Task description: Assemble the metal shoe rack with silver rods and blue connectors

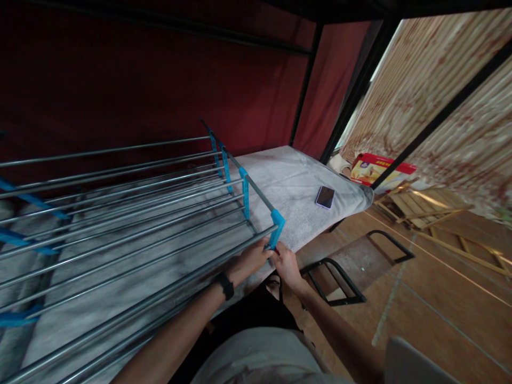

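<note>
A rack of long metal rods with blue plastic joints lies across the grey cloth-covered surface. At its near right corner, a blue corner joint joins the rods. My left hand, with a black band on the wrist, is closed at the lower end of that joint. Beside it, my right hand is closed around the same lower end from the right. The fingertips of both hands nearly meet there.
A phone lies on the cloth to the right. Black metal posts rise behind. On the floor at the right are a black-framed chair, a wooden folding piece and a red and yellow box.
</note>
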`<state>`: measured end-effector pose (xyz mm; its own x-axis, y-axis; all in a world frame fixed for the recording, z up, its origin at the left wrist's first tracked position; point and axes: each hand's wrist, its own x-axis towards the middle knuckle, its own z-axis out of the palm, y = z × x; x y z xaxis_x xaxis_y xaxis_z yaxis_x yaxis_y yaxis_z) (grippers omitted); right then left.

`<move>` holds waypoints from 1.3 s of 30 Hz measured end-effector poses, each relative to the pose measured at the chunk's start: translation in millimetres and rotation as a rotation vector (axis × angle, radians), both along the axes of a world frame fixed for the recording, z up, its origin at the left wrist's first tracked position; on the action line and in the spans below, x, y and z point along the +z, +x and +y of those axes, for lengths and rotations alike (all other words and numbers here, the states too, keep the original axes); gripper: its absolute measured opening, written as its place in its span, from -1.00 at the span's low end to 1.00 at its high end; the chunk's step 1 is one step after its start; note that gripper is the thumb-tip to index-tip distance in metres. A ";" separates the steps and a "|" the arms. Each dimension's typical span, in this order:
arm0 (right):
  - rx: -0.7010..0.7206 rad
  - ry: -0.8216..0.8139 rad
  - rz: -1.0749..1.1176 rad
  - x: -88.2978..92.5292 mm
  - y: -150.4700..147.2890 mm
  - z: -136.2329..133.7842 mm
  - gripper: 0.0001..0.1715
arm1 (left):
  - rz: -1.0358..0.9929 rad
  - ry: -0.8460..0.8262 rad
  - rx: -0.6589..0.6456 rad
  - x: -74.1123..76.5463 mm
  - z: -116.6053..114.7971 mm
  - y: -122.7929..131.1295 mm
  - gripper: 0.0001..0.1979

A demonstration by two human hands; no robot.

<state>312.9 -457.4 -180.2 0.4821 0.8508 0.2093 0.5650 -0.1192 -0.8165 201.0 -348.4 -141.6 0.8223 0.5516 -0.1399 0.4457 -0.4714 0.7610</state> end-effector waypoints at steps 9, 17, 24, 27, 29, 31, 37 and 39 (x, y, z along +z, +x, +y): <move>0.006 -0.016 -0.074 -2.3 -3.0 1.3 -0.79 | -0.002 -0.014 0.032 4.0 1.7 -0.8 -0.77; 0.002 0.015 -0.049 -0.3 -9.6 -0.9 -0.72 | -0.013 -0.019 0.005 11.0 1.6 2.7 -0.77; 0.098 -0.020 0.057 3.0 4.0 0.9 -0.80 | 0.087 0.193 -0.021 27.7 -12.8 -5.6 -0.65; 0.165 -0.038 0.076 2.6 12.8 1.9 -0.80 | 0.060 0.506 0.003 22.2 -46.1 -34.7 -0.60; 0.195 -0.052 0.084 1.1 17.2 1.9 -0.80 | 0.027 0.631 -0.042 6.5 -69.3 -56.5 -0.57; 0.223 -0.073 0.095 -1.4 20.4 1.5 -0.81 | 0.028 0.647 -0.078 -13.2 -82.9 -70.5 -0.55; 0.292 -0.110 0.086 -13.2 25.7 -1.3 -0.79 | 0.263 0.401 0.058 -31.5 -56.3 -52.0 -0.64; 0.313 -0.112 0.094 -15.6 26.8 -1.5 -0.80 | 0.243 0.349 0.001 -24.5 -45.4 -43.5 -0.66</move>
<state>339.7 -458.9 -195.8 0.2068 0.9757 0.0731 0.5114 -0.0441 -0.8582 157.5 -393.8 -166.1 0.7881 0.6009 -0.1340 0.5928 -0.6820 0.4283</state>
